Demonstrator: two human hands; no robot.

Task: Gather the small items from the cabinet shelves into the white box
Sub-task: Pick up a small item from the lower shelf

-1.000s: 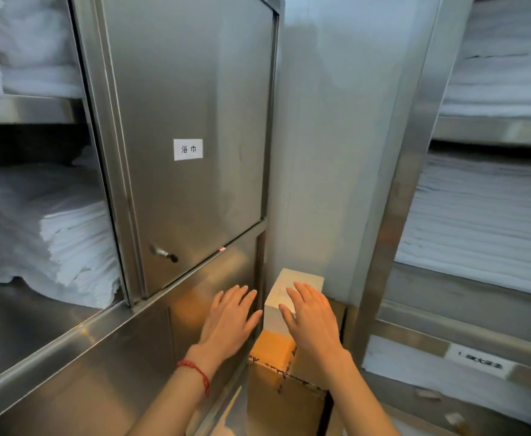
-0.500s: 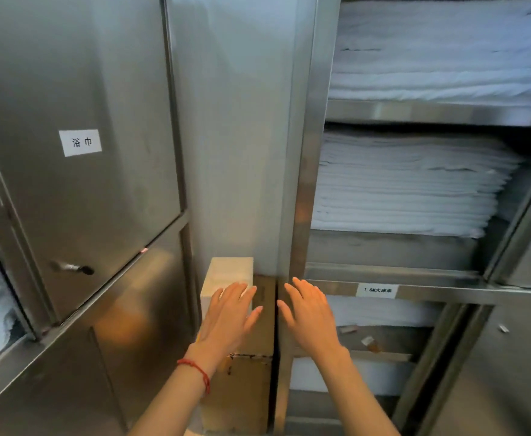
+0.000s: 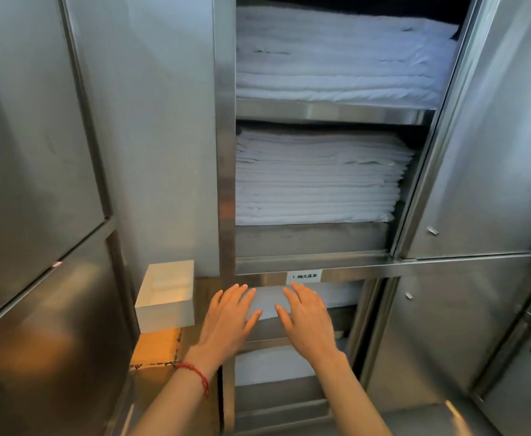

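The white box (image 3: 166, 297) stands open and looks empty, on top of a brown cardboard carton (image 3: 155, 347) in the gap between two steel cabinets. My left hand (image 3: 228, 319), with a red cord at the wrist, and my right hand (image 3: 306, 316) are both held out flat with straight fingers in front of the lower shelf of the open steel cabinet (image 3: 225, 184). They hold nothing. Behind them lies folded white linen (image 3: 267, 305) on that shelf. No small items show on the shelves; my hands hide part of the lower shelf.
Stacks of folded white sheets (image 3: 317, 180) fill the middle shelf and thicker bedding (image 3: 336, 58) the upper one. A paper label (image 3: 303, 276) is stuck on the shelf rail. An open steel door (image 3: 490, 152) stands at the right, a closed steel cabinet (image 3: 37, 184) at the left.
The view has swung right from the left cabinet to the open right one. Both hands moved right, away from above the white box to in front of the lower shelf.
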